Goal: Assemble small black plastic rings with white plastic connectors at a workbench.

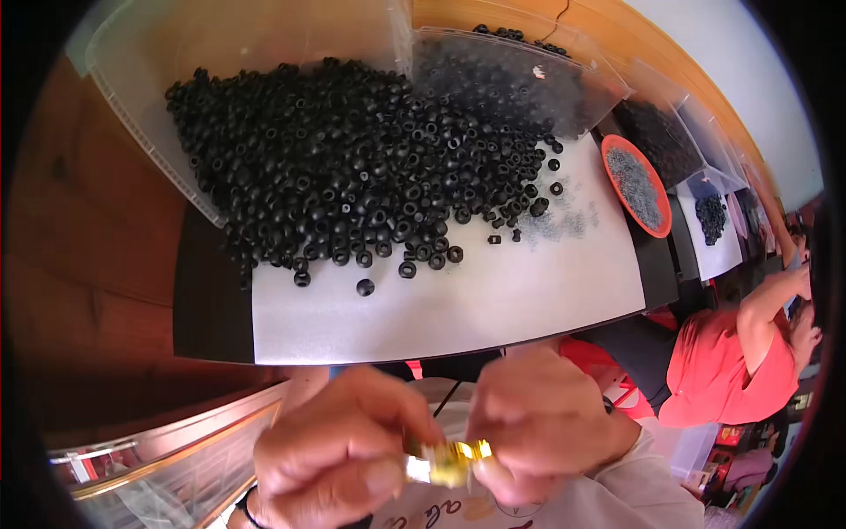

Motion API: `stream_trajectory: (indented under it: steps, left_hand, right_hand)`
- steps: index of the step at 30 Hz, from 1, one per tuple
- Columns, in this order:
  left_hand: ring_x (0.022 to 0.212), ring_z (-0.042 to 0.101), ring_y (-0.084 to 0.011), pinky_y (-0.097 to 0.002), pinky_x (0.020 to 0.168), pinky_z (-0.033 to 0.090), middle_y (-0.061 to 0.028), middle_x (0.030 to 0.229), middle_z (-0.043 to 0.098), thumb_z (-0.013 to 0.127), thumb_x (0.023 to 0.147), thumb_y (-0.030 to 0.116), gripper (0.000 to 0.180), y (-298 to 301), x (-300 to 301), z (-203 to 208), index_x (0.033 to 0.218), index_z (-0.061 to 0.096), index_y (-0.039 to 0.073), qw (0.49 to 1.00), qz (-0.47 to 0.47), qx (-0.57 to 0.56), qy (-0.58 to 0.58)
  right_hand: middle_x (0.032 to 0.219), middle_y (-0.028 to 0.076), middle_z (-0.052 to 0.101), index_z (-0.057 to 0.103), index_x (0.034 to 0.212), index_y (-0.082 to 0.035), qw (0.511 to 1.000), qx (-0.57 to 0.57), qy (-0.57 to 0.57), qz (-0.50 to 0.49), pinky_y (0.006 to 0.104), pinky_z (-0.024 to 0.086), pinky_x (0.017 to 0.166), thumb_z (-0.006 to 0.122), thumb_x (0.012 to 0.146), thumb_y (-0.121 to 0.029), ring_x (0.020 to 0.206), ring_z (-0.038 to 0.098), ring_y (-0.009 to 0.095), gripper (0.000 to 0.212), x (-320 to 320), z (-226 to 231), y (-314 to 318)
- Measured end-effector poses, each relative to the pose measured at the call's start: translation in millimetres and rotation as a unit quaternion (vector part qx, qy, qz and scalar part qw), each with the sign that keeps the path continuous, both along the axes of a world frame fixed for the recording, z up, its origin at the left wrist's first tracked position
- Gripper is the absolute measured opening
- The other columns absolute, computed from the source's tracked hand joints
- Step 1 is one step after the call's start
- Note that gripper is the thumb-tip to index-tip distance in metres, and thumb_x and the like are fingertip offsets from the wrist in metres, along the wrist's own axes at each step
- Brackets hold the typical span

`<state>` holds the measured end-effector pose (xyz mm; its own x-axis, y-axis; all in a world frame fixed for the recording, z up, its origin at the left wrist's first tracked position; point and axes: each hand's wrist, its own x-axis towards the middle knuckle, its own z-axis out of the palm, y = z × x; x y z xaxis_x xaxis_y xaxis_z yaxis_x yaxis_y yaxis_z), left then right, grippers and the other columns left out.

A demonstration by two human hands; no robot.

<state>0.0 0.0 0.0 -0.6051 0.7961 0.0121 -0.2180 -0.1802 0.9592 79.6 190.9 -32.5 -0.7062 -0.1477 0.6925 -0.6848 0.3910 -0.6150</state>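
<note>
Close to my chest, below the table's near edge, both my hands are closed on one small shiny gold foil wrapper. My left hand pinches its left side between thumb and forefinger. At its right end, the fingers of my right hand are curled around and partly hide it. A pale yellowish lump shows in the wrapper, too blurred to name. Beyond my hands, a large heap of black round bead-like pieces with holes lies on a white sheet, touched by neither hand.
Clear plastic bins stand around the heap. An orange plate holds small grey pieces. Tiny grey bits lie scattered on the sheet. To the right, a person in a red shirt sits near another table with black pieces.
</note>
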Motion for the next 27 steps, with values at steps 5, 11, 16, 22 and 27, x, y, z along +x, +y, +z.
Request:
stream_trajectory:
  steps: [5, 11, 16, 22, 27]
  left_hand:
    - [0.083, 0.059, -0.0225, -0.0332, 0.075, 0.047, -0.0187, 0.094, 0.06, 0.059, 0.092, 0.017, 0.021, 4.9, -21.9, 32.0, 0.079, 0.059, 0.001, 0.972, -0.214, -0.023, 0.096]
    - [0.076, 0.062, -0.024, -0.0319, 0.067, 0.05, -0.02, 0.087, 0.063, 0.062, 0.09, 0.012, 0.019, 34.2, 45.7, -45.0, 0.076, 0.059, -0.002, 0.852, 0.13, 0.484, 0.15]
    - [0.076, 0.062, -0.0254, -0.0324, 0.067, 0.051, -0.0206, 0.088, 0.063, 0.061, 0.09, 0.01, 0.018, 1.0, 1.8, 33.0, 0.077, 0.059, -0.003, 0.976, -0.195, 0.065, 0.075]
    - [0.076, 0.062, -0.0261, -0.0336, 0.069, 0.051, -0.021, 0.089, 0.063, 0.06, 0.09, 0.01, 0.017, 36.9, 34.3, -14.3, 0.079, 0.059, -0.003, 0.829, 0.1, 0.537, 0.122]
    - [0.077, 0.062, -0.0265, -0.0343, 0.069, 0.051, -0.0208, 0.088, 0.063, 0.059, 0.091, 0.011, 0.017, 1.6, 9.1, 37.5, 0.08, 0.058, -0.002, 0.975, -0.205, 0.035, 0.079]
  right_hand:
    - [0.065, 0.01, 0.056, 0.062, 0.077, 0.006, 0.986, -0.054, 0.065, 0.144, 0.0272, 0.035, 0.037, 0.065, 0.085, -0.016, 0.044, 0.052, 0.018, 0.024, -4.4, 26.9, 12.3]
    - [0.066, 0.011, 0.056, 0.061, 0.075, 0.006, 0.958, -0.085, -0.015, 0.274, 0.0272, 0.035, 0.04, 0.057, 0.082, -0.002, 0.047, 0.052, 0.018, 0.012, -5.0, 57.3, 9.7]
    - [0.066, 0.01, 0.054, 0.06, 0.073, 0.004, 0.958, -0.072, 0.009, 0.277, 0.0284, 0.033, 0.04, 0.057, 0.083, -0.002, 0.046, 0.049, 0.017, 0.012, -5.1, 56.2, 14.9]
    - [0.063, 0.009, 0.051, 0.059, 0.07, 0.003, 0.952, -0.114, 0.012, 0.283, 0.029, 0.029, 0.039, 0.056, 0.082, -0.001, 0.045, 0.047, 0.018, 0.013, -0.9, 58.1, 10.8]
    - [0.062, 0.01, 0.05, 0.059, 0.07, 0.003, 0.955, -0.12, 0.01, 0.271, 0.0299, 0.028, 0.038, 0.056, 0.083, -0.001, 0.043, 0.046, 0.018, 0.014, 2.8, 62.4, 15.2]
